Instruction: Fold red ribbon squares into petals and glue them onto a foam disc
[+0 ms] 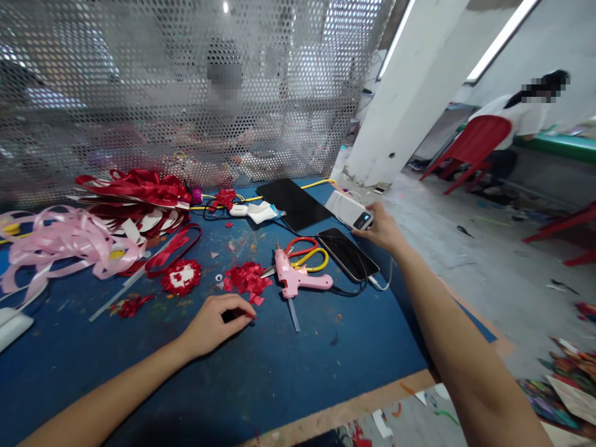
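The left hand [215, 323] rests on the blue table [288, 372], fingers pinching a tiny red ribbon piece [250, 316] (near the pink glue gun [298, 279]). The right hand [382, 228] grips a white power bank [349, 210] at the table's far edge.

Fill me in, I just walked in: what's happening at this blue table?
A person sits at the blue table. Their right hand touches a white power bank beside a phone. The left hand pinches a small red piece near a pile of red scraps. A pink glue gun lies between.
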Motion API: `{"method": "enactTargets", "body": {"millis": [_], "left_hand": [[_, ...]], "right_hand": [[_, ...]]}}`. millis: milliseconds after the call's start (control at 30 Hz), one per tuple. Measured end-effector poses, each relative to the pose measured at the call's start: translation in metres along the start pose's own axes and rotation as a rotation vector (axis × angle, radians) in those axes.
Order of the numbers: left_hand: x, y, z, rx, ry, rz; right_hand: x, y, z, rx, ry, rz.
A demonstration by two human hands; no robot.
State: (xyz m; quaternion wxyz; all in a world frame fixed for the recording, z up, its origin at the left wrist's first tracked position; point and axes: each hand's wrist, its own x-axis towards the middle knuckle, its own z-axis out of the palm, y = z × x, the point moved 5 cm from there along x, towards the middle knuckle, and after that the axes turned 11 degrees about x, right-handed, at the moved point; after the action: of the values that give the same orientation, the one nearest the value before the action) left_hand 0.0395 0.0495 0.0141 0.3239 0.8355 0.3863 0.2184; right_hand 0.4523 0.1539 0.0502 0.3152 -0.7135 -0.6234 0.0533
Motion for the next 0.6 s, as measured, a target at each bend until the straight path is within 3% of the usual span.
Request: {"method": "enactTargets", "body": {"millis": [367,600], "left_hand": [[0.001,-0.001,0.002,-0.001,-0.013,0.005],[0.0,0.001,0.003,0.002,-0.038,0.035]], "right_hand": [[0.003,0.0,-0.017,0.222,0.026,-0.015],[0.001,-0.008,-0.031,0.305,0.205,-0.027]]}}
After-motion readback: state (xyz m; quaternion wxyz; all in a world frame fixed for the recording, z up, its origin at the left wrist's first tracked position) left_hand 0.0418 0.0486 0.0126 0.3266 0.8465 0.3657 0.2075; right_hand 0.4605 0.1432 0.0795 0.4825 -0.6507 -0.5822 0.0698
